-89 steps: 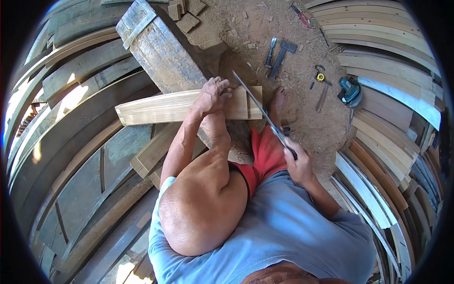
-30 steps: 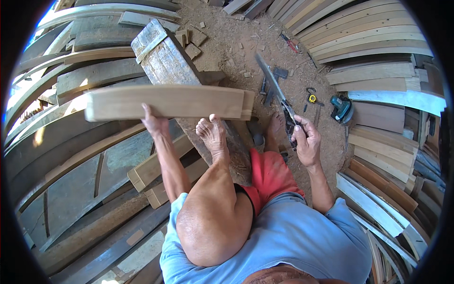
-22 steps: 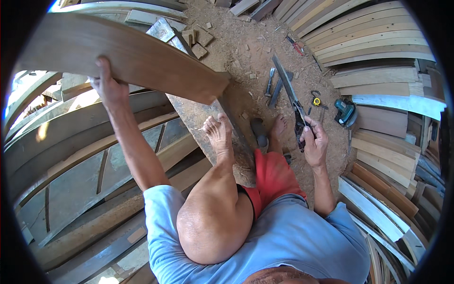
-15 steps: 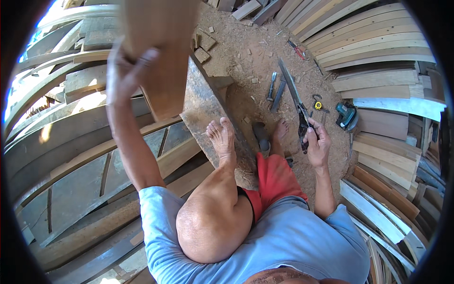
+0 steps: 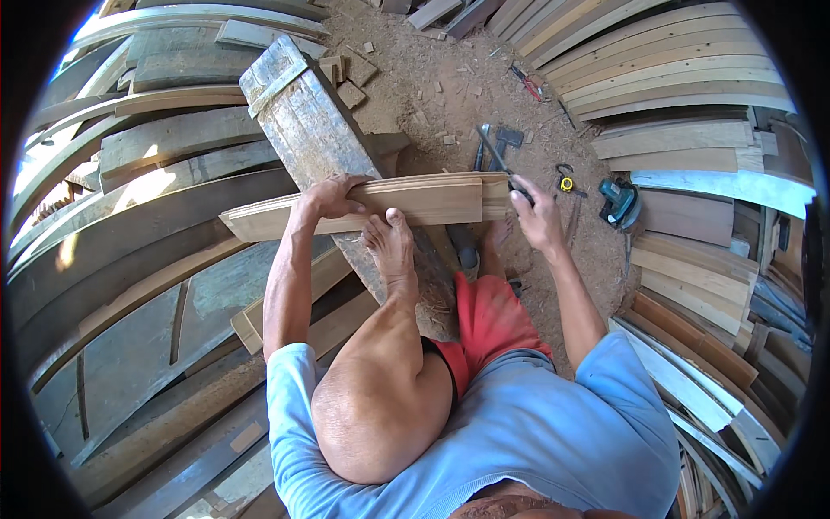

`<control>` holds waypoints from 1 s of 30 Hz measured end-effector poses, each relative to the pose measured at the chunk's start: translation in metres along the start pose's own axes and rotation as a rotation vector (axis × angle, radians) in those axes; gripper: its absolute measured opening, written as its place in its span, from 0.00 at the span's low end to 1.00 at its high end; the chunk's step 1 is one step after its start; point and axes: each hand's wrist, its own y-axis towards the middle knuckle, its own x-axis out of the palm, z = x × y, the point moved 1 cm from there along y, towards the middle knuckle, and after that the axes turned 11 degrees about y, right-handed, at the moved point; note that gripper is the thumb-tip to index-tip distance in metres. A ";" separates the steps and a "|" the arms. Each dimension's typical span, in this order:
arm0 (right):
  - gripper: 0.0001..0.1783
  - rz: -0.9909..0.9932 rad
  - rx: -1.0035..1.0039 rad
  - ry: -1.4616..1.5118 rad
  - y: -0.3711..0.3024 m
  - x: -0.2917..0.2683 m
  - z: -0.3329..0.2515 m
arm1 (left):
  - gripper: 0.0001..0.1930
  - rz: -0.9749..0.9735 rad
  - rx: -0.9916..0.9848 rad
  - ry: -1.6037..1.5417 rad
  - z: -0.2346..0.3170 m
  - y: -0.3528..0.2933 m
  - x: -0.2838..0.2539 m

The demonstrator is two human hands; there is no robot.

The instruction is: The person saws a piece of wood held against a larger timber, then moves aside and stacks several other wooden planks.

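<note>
A light brown wooden board point(image 5: 432, 203) with a stepped long edge lies across the worn plank bench point(image 5: 316, 121). My left hand point(image 5: 333, 197) is closed over the board's far edge, left of its middle. My bare left foot point(image 5: 389, 246) rests on the bench with its toes against the board. At the board's right end my right hand point(image 5: 538, 212) is closed round the dark handle of a handsaw point(image 5: 497, 156). The saw blade shows narrow, almost edge-on, and points away from me. Whether its teeth touch the wood I cannot tell.
Beyond the board a chisel point(image 5: 479, 154) and a hammer point(image 5: 508, 138) lie on the sawdust-covered floor. A yellow tape measure point(image 5: 567, 183), a teal power tool point(image 5: 619, 203) and red-handled pliers point(image 5: 529, 85) lie farther right. Stacked planks point(image 5: 666, 69) stand on both sides.
My left hand has brought the board down from the raised upright position and laid it crosswise on the bench. My right hand has moved the saw left to the board's end.
</note>
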 end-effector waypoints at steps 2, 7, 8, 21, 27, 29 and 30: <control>0.22 -0.033 -0.006 -0.057 0.005 0.015 0.020 | 0.37 0.020 -0.055 0.004 0.001 -0.004 0.006; 0.17 -0.141 0.123 -0.195 0.007 0.043 0.051 | 0.38 0.300 -0.134 0.186 0.004 -0.020 0.023; 0.16 -0.172 0.164 -0.219 0.005 0.046 0.049 | 0.38 0.329 -0.122 0.158 0.000 -0.025 0.028; 0.15 -0.303 0.215 -0.060 -0.029 0.108 0.027 | 0.24 0.336 -0.323 0.018 -0.038 -0.050 0.045; 0.14 -0.236 0.229 -0.001 -0.027 0.093 0.025 | 0.21 0.519 -0.155 -0.193 0.010 -0.022 0.039; 0.22 -0.128 0.104 -0.008 -0.028 0.080 0.012 | 0.20 0.515 -0.036 -0.253 0.040 -0.012 0.036; 0.23 -0.103 0.157 0.011 -0.028 0.068 -0.005 | 0.19 0.470 0.010 -0.272 0.051 -0.005 0.036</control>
